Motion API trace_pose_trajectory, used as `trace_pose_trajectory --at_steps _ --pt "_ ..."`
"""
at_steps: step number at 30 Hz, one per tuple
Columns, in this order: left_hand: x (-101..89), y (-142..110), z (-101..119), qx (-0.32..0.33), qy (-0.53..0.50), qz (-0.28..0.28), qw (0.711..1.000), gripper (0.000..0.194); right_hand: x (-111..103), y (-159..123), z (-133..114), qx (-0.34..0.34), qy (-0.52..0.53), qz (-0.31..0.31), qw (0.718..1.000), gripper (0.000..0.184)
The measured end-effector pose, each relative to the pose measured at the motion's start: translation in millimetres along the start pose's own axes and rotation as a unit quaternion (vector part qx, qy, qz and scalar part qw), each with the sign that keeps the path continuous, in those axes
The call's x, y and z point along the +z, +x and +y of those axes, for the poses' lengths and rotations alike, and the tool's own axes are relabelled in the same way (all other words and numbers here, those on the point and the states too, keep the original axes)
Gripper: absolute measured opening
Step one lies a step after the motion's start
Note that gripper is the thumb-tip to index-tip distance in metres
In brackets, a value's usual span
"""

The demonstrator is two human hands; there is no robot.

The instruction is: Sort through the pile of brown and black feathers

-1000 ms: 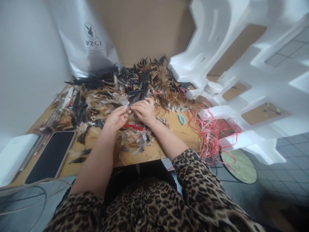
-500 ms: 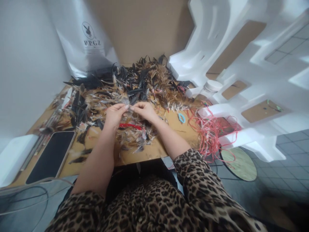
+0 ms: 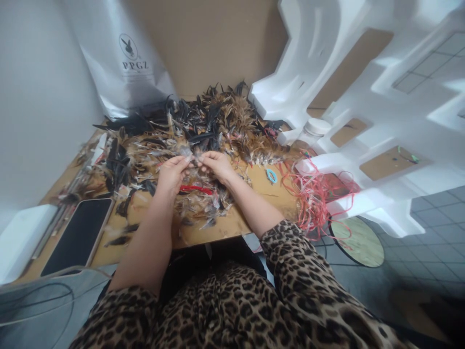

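Close together above the feather-strewn table, both hands work with bent fingers. My left hand (image 3: 172,174) is closed in a pinch on a wispy grey feather (image 3: 186,151), whose fluff stands up past the fingertips. Opposite it, my right hand (image 3: 219,166) also pinches, thumb against forefinger, with greyish fluff at its fingertips; its exact hold is blurred. A narrow gap lies between the two hands. Below them is a red bundle of cord or thread (image 3: 197,189) among loose pale feathers (image 3: 203,208). Brown and black feathers (image 3: 232,114) are heaped behind.
A phone (image 3: 78,237) and a white box (image 3: 22,242) lie at the left. A silvery bag (image 3: 134,87) stands behind. To the right are a blue ring (image 3: 271,176), tangled pink strings (image 3: 316,194), a white-lidded jar (image 3: 315,131) and white foam pieces (image 3: 363,203).
My hands have drawn slightly apart at the fingertips, where they were nearly touching before. The view has shifted a little; the things on the table lie as they did.
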State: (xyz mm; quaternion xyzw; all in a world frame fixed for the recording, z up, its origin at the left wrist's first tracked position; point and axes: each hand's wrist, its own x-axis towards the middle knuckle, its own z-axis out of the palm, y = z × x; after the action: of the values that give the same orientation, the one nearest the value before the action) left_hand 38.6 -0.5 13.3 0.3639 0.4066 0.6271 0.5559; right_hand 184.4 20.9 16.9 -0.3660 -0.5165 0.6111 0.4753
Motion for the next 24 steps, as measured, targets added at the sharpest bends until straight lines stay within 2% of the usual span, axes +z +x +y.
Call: trace_pose_trajectory --at_steps 5,13,16,21,24 --pt "1.7 -3.5 0.7 -0.045 0.029 -0.026 0.998 0.019 2.6 0.0 2.2 -0.023 0.014 0.051 0.998 0.03" --pt "1.5 -4.5 -0.1 -0.066 0.017 -0.057 0.996 0.022 6.5 -0.6 5.5 -0.063 -0.008 0.059 0.996 0.027" --pt "1.6 -4.1 0.4 -0.066 0.022 -0.064 0.995 0.021 7.9 -0.8 6.7 -0.081 -0.019 0.059 0.995 0.025" --pt "1.3 -3.2 0.1 -0.057 0.033 -0.063 0.996 0.02 6.5 0.1 9.6 -0.075 -0.057 0.05 0.994 0.025" --pt "-1.2 -0.8 -1.1 -0.034 0.028 -0.043 0.998 0.019 0.9 2.3 9.3 -0.094 -0.084 0.047 0.991 0.027"
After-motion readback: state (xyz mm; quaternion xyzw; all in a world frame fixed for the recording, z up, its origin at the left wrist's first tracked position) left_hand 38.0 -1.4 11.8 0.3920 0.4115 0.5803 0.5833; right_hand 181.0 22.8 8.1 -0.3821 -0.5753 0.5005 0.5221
